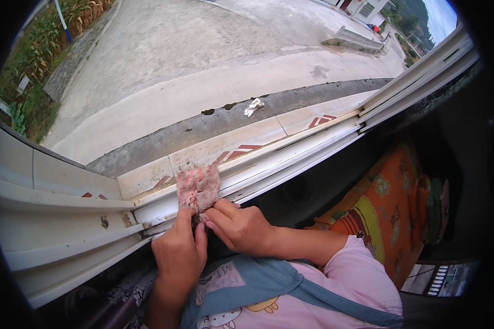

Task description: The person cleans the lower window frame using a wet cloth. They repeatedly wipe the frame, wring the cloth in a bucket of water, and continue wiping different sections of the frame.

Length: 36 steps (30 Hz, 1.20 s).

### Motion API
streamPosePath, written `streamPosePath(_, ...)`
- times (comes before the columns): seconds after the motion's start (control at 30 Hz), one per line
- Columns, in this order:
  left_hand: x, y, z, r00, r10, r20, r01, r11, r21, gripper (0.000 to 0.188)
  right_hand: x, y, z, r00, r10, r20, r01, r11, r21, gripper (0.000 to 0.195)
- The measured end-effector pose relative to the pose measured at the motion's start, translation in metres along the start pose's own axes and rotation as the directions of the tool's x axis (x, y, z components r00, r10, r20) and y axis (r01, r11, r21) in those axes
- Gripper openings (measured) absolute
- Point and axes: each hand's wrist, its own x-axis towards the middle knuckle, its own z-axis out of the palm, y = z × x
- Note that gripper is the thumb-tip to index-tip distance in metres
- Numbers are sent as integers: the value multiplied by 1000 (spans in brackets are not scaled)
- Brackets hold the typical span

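Note:
A dirty pink-and-white cloth (198,183) lies draped across the white window track (267,166), near the frame's left corner. My left hand (179,246) pinches its near edge between thumb and fingers. Close beside it, my right hand (241,228) grips the same edge with bent fingers. The cloth's far end rests on the outer tiled sill (197,158), where dark grit is scattered. Grime shows in the track's corner. Part of the cloth is hidden behind my fingers.
The white side frame (78,234) stands at left and a sliding sash (420,74) at right. Outside, a crumpled white wrapper (254,107) lies on the grey ledge (156,142) before a concrete yard (181,53). Indoors, orange patterned fabric (389,205) is at my right.

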Motion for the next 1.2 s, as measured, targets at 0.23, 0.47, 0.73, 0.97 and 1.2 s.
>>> streamPosePath(0.23, 1, 13, 7, 1000, 9, -13, -8, 999, 47, 30, -3, 13, 3, 998, -28, 50, 27, 999, 31, 21)
streamPosePath(0.47, 9, 42, 32, 999, -16, -33, 17, 999, 35, 34, -17, 40, -18, 1000, 13, 10, -14, 989, 146, 26)
streamPosePath(0.73, 28, 76, 66, 999, 49, -6, -48, 998, 32, 41, -38, 81, -44, 994, 81, -67, -68, 982, 174, 21)
streamPosePath(0.97, 47, 101, 95, 992, 126, 10, -126, 992, -13, 42, -53, 112, -72, 986, 129, -101, -109, 977, 183, 18)
streamPosePath(1.2, 71, 129, 117, 974, 189, 124, -187, 982, -29, 36, -69, 142, -100, 972, 212, -103, -182, 953, 244, 12)
